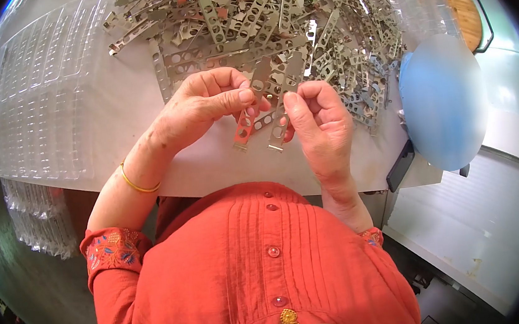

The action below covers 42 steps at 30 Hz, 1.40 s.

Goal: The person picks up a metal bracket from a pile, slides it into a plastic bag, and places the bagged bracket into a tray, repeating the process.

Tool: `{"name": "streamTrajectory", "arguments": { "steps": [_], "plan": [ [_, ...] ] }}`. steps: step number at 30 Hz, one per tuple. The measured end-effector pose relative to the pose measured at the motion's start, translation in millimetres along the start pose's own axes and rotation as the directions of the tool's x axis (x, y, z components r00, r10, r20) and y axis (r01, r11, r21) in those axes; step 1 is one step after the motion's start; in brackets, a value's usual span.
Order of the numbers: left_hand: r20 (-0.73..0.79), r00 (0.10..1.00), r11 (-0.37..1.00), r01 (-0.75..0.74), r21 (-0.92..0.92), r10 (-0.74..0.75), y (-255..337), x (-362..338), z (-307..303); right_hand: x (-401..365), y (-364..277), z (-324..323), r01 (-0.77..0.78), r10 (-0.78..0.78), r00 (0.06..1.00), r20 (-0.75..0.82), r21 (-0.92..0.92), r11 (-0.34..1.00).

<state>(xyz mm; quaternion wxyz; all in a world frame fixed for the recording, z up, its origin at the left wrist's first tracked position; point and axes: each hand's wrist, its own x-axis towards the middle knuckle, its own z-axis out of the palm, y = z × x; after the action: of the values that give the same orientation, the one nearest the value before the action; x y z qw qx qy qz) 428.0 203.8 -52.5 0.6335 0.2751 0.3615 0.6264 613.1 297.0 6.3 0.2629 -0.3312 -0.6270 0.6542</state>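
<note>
My left hand (216, 97) pinches a perforated metal strip (244, 128) between thumb and fingers, its lower end pointing down toward me. A second perforated metal strip (278, 130) is gripped by my right hand (323, 118), thumb on its near face. The two strips hang side by side, slightly tilted, over the near part of the white table (205, 176). Just beyond my fingers lies a large heap of similar silvery metal strips (245, 16), with round holes along them. Where the upper ends of the held strips stop is hard to separate from the heap.
Clear plastic trays (40, 89) with rows of slots cover the table's left side, and more stacked clear trays (38, 214) sit below its edge. At the right are a blue rounded object (441, 104), a dark flat object (401, 166) and a round wooden seat (457, 8).
</note>
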Motion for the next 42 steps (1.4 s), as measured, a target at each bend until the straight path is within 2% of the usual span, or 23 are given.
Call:
{"name": "streamTrajectory", "arguments": {
  "steps": [5, 9, 11, 42],
  "plan": [
    [-0.030, 0.996, 0.992, 0.075, -0.097, -0.079, 0.1, 0.2, -3.9, -2.1, 1.1, 4.9, -0.020, 0.019, 0.999, 0.041, 0.016, 1.000],
    [-0.074, 0.993, 0.985, 0.078, -0.152, -0.091, 0.7, -0.9, 0.0, -2.3, 2.5, 8.0, -0.052, 0.055, 0.996, 0.077, -0.049, 0.997],
    [-0.016, 0.994, 0.974, 0.102, -0.202, -0.108, 3.9, -1.6, 1.5, -2.4, 4.7, 9.3, -0.056, 0.060, 0.995, 0.084, -0.047, 0.997],
    [-0.004, 0.993, 0.984, 0.113, -0.141, -0.115, 1.3, -1.7, -0.4, -3.2, 6.8, 9.2, -0.110, 0.110, 0.987, 0.117, -0.005, 0.994]
  ]
}}
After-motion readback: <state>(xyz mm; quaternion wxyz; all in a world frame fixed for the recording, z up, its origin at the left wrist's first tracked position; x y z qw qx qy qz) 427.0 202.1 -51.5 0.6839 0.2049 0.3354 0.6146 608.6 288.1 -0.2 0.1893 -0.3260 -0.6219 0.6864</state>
